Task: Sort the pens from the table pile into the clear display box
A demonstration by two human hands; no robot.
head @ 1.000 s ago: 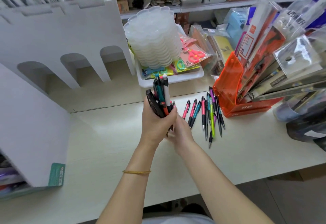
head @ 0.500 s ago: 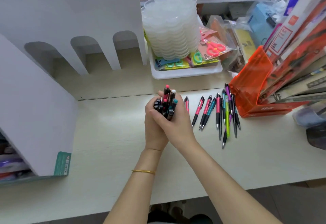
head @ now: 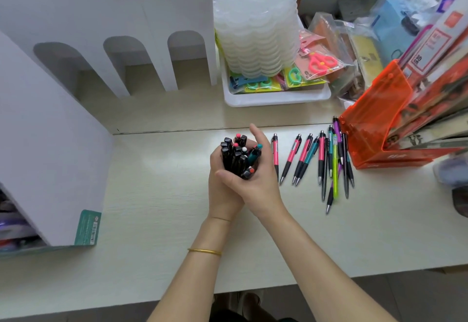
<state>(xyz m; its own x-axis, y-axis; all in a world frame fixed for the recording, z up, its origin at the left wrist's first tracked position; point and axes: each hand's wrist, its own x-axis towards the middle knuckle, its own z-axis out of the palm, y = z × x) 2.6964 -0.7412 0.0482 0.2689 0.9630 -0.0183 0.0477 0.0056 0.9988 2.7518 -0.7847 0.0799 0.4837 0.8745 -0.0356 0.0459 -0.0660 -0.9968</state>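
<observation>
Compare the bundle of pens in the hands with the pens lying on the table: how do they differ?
The bundle of pens stands upright, gripped by the left hand and right hand; the loose pens lie flat on the table, untouched. The bundle is packed tight; the loose pens are spread in a rough row. Both show pink and teal.

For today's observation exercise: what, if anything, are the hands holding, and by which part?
The left hand and right hand together clasp a bundle of pens around its lower half; the top ends stick up free.
</observation>
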